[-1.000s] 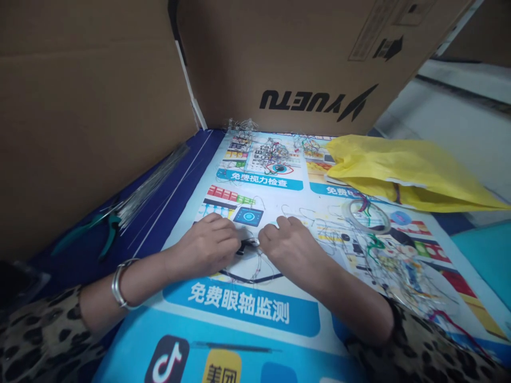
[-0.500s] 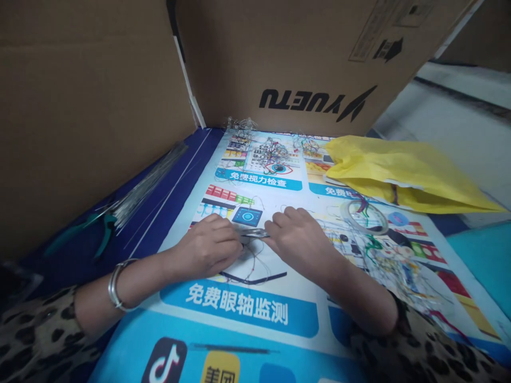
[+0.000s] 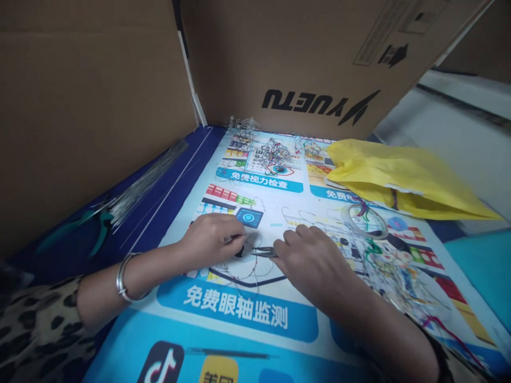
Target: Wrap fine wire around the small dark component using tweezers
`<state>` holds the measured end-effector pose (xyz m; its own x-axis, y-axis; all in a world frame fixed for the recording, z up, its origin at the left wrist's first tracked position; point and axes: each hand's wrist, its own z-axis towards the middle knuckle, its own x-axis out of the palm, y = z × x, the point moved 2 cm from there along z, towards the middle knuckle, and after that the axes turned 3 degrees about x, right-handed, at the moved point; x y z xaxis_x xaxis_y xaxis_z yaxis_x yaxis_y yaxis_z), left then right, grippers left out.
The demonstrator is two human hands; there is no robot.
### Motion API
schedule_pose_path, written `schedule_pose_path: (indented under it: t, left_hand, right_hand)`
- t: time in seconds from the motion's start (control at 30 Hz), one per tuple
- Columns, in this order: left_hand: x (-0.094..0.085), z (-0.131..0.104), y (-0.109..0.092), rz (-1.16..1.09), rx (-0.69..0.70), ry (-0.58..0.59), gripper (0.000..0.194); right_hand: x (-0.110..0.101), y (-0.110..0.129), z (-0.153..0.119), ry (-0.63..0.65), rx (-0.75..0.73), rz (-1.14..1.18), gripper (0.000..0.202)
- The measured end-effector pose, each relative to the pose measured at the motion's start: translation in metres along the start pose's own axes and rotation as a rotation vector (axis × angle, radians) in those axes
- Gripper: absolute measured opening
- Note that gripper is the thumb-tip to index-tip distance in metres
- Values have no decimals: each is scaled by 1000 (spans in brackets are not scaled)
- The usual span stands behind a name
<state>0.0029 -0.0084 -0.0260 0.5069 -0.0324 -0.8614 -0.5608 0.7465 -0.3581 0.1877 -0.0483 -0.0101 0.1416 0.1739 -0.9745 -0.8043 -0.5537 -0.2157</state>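
One curled right hand (image 3: 305,256), gripping pliers (image 3: 264,252)

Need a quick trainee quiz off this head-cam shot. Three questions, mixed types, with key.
1. What tool is in the grip of the right hand?
2. True or false: the bracelet is on the left forearm.
3. Which lies nearest the yellow bag: (a) the bundle of straight wires, (b) the tape roll, (c) the bracelet?

Key: 1. Pliers. 2. True. 3. b.
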Motion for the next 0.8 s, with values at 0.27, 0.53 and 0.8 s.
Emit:
schedule_pose_path:
  t: [0.27,0.53,0.8]
  left_hand:
    - [2,9,3,-47,-82,101,17]
    - [3,7,6,-37,-90,102,17]
    - [3,9,9,-83,-45,132,17]
  right_hand:
    - [-2,-3,1,-19,8,-55,12]
    - [-4,-4,-1,-5,32,-23,8]
    - [-5,-3,-1,21,100,-36,12]
